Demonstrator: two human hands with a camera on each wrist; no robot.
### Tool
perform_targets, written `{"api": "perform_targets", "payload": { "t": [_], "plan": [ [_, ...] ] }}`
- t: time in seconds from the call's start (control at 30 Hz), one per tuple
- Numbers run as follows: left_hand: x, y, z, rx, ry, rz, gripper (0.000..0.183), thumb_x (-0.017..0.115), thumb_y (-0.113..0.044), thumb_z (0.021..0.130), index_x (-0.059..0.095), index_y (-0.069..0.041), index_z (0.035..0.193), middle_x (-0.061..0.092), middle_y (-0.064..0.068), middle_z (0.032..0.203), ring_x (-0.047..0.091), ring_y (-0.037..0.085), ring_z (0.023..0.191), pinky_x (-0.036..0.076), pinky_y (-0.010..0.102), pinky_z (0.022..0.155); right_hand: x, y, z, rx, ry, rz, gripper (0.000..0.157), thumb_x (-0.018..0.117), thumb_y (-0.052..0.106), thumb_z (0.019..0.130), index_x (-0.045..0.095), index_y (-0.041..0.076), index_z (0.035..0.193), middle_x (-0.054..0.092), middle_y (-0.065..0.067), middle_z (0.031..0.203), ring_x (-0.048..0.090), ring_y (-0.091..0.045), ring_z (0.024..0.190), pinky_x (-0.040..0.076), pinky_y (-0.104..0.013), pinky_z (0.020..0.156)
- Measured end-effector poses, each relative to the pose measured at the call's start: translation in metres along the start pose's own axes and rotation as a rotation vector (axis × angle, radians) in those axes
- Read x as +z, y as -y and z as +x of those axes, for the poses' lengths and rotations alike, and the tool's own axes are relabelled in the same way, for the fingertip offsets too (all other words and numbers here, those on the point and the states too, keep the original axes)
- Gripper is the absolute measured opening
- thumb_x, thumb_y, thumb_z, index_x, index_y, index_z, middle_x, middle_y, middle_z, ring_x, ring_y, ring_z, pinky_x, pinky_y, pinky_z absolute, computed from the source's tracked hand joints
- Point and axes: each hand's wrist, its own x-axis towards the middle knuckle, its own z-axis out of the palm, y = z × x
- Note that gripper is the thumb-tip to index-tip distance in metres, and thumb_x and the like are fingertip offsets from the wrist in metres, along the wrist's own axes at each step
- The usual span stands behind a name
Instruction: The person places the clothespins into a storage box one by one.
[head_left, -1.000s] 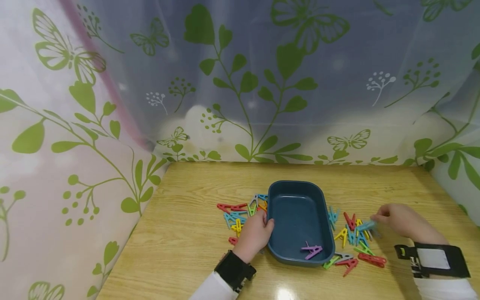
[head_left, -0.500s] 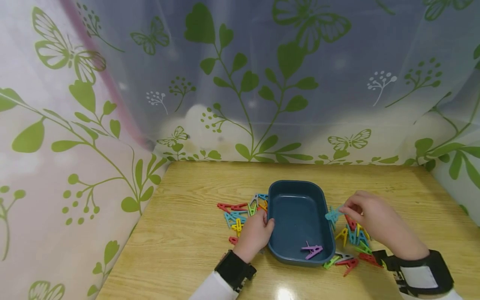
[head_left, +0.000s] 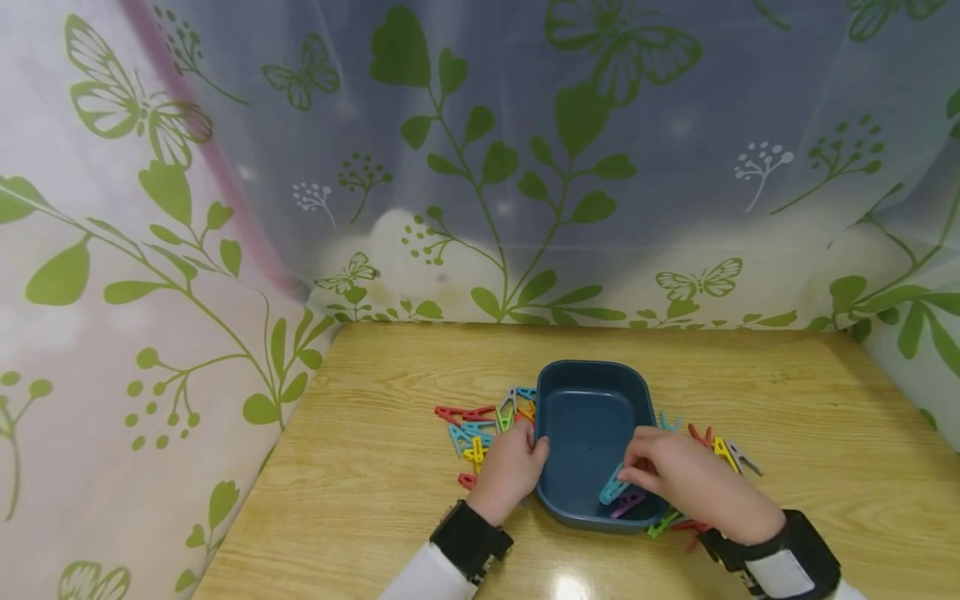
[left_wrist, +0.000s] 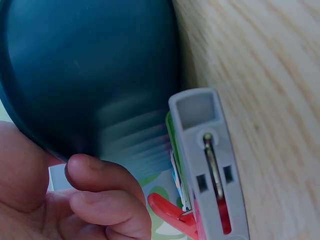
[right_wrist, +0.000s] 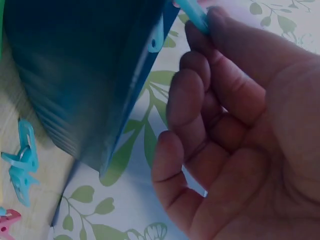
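Note:
A dark blue rectangular tub (head_left: 592, 417) stands on the wooden table. My left hand (head_left: 508, 471) grips its left rim, thumb on the inner side; in the left wrist view the fingers (left_wrist: 107, 205) lie against the outer wall. Over the tub's near right corner, my right hand (head_left: 678, 475) pinches a light blue clothespin (head_left: 613, 486) between thumb and fingers. The right wrist view shows one end of that clothespin (right_wrist: 195, 16) at the fingertips. Just below it a purple clothespin (head_left: 628, 503) lies on the tub floor, partly covered in the head view.
Left of the tub lie several clothespins, among them a red one (head_left: 463, 413) and a yellow one (head_left: 475, 451). More lie on the right, including a grey one (head_left: 744, 457), partly hidden by my right arm. A leaf-patterned curtain (head_left: 480, 167) borders the table.
My right hand has carried the light blue clothespin leftward from the right-hand pile, over the rim and into the tub's space. The left hand and the tub have stayed put.

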Motion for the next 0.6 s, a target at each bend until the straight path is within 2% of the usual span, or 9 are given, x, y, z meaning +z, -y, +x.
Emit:
{"api": "perform_targets", "payload": {
  "t": [0.3, 0.6],
  "plan": [
    [0.001, 0.000, 0.000, 0.000, 0.000, -0.001, 0.031, 0.064, -0.019, 0.102, 0.045, -0.012, 0.078, 0.037, -0.003, 0.063, 0.043, 0.011, 0.051, 0.031, 0.023, 0.049, 0.010, 0.000, 0.000, 0.027, 0.118, 0.024, 0.010, 0.076, 0.026, 0.093, 0.070, 0.023, 0.086, 0.052, 0.013, 0.082, 0.047, 0.005, 0.065, 0.043, -0.021, 0.058],
    [0.000, -0.001, 0.000, 0.002, -0.003, 0.004, 0.032, 0.064, -0.019, 0.102, 0.045, -0.012, 0.078, 0.037, -0.003, 0.063, 0.042, 0.011, 0.051, 0.030, 0.023, 0.050, 0.015, -0.001, 0.002, 0.012, 0.109, 0.001, 0.011, 0.077, 0.025, 0.092, 0.071, 0.023, 0.084, 0.051, 0.012, 0.081, 0.046, 0.003, 0.065, 0.042, -0.022, 0.058]
  ]
}}
